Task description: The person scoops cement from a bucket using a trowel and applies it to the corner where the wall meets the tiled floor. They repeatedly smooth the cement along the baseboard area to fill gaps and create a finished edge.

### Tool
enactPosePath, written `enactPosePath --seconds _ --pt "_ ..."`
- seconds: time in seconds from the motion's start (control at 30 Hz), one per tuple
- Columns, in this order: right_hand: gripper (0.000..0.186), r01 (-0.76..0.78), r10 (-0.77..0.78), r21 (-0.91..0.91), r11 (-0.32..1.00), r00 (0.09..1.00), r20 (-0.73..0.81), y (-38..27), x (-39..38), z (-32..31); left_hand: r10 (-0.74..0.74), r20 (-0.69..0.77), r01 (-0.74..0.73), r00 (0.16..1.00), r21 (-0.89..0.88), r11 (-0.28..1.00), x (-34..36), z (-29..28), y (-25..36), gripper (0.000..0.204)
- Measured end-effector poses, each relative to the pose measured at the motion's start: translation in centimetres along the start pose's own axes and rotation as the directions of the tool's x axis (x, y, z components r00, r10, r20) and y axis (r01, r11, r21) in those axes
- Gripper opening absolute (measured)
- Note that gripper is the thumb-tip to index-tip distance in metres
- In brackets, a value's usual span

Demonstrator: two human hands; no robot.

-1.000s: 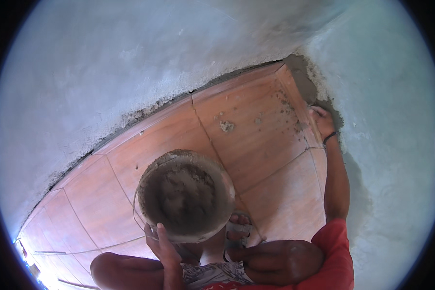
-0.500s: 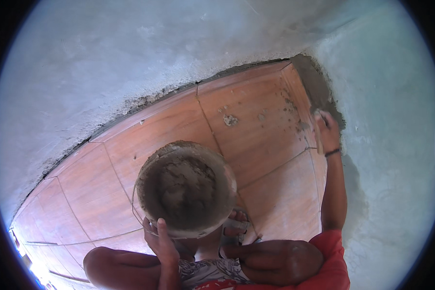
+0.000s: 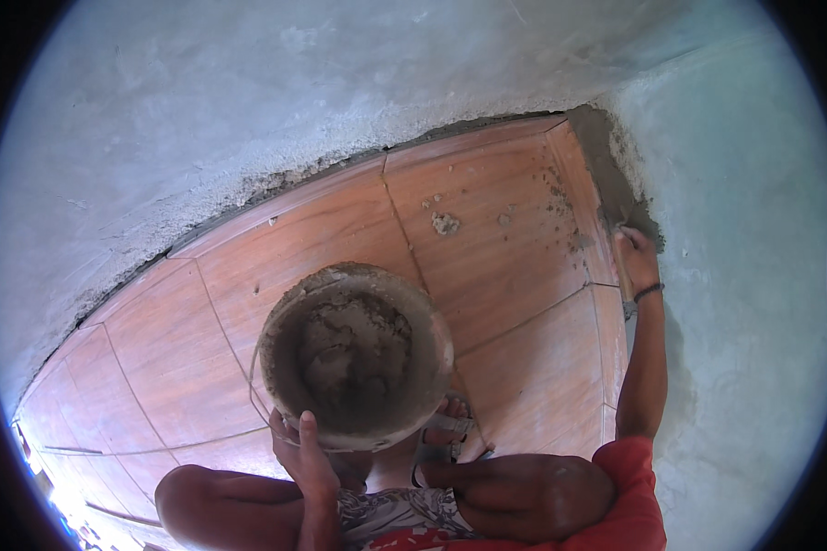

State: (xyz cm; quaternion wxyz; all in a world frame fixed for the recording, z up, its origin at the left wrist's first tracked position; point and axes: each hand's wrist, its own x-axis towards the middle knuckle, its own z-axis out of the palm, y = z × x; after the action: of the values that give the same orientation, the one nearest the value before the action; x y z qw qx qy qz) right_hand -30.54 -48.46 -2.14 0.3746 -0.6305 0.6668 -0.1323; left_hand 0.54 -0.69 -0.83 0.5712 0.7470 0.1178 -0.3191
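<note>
A round bucket (image 3: 429, 342) crusted with grey mortar stands between my knees, its wire handle hanging on the left side. Wet mortar (image 3: 354, 349) lies lumpy inside it. My left hand (image 3: 305, 452) grips the near left of the bucket's rim, thumb up and fingers against the outside. Out at the right, my right hand (image 3: 640, 257) is closed on what looks like a trowel (image 3: 623, 274) with a narrow tan handle; its blade is mostly hidden. That hand is by the wall's base, beside the dark strip of wet mortar (image 3: 606, 161) above the skirting tile.
Reddish wood-look tiles (image 3: 515, 340) cover the floor, with skirting tiles (image 3: 568, 170) along the walls. Mortar crumbs (image 3: 445, 223) and spatters lie on the far tiles. Bare grey plaster walls (image 3: 744, 303) meet at a far right corner. My sandaled foot (image 3: 450, 424) is behind the bucket.
My right hand has shifted slightly toward me and right along the wall's base. The left hand keeps its hold on the bucket. The view has tilted a little.
</note>
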Motion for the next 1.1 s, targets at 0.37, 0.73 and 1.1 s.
enactPosePath --seconds 0.37,0.73,1.1 --pt "0.03 0.323 -0.358 -0.255 0.911 0.928 -0.104 -0.7 -0.6 3.6 0.003 0.032 -0.001 0.999 -0.048 0.999 0.1 0.3 -0.2 0.052" --pt "0.033 0.19 -0.203 -0.123 0.974 0.974 -0.102 -5.5 5.7 5.1 -0.06 -0.01 0.059 0.998 -0.081 0.995 -0.2 0.6 0.1 0.049" --pt "0.034 0.162 -0.151 0.067 0.985 0.978 -0.143 -6.1 -0.2 1.8 -0.052 -0.024 0.051 0.998 -0.05 0.997 0.0 0.6 -0.2 0.05"
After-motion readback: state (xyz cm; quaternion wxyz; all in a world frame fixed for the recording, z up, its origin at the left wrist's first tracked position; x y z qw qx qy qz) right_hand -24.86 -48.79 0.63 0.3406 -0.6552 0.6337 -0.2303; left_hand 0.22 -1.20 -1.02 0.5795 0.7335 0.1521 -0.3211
